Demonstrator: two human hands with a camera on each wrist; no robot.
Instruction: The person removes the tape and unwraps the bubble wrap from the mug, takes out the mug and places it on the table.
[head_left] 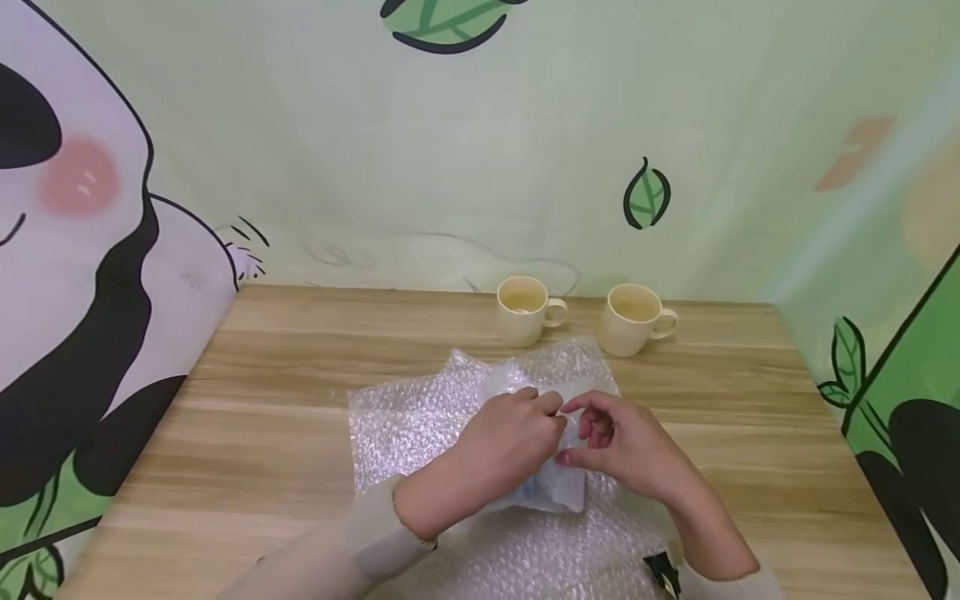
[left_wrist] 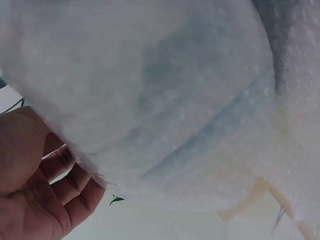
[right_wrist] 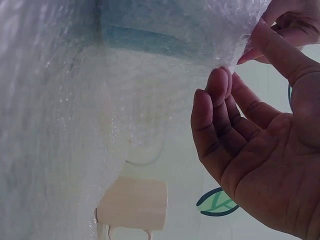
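Note:
A wrapped bundle [head_left: 551, 487] of whitish bubble wrap, with something bluish showing faintly through it, stands over a larger sheet of bubble wrap [head_left: 408, 425] on the table. My left hand [head_left: 513, 437] curls its fingers at the bundle's upper edge and grips the wrap. Facing it, my right hand [head_left: 626, 442] has thumb and fingertips at the same edge, close to the left fingertips. In the right wrist view the right hand's fingers [right_wrist: 217, 87] bend against a corner of the wrap. What lies inside the bundle [left_wrist: 165, 100] is too blurred to name.
Behind the wrap stand two cream mugs, a left mug [head_left: 521, 312] and a right mug [head_left: 633, 321], handles pointing right. The wooden table [head_left: 277, 433] meets a printed wall [head_left: 450, 167] at its back edge. A small black item [head_left: 662, 571] shows by the right sleeve.

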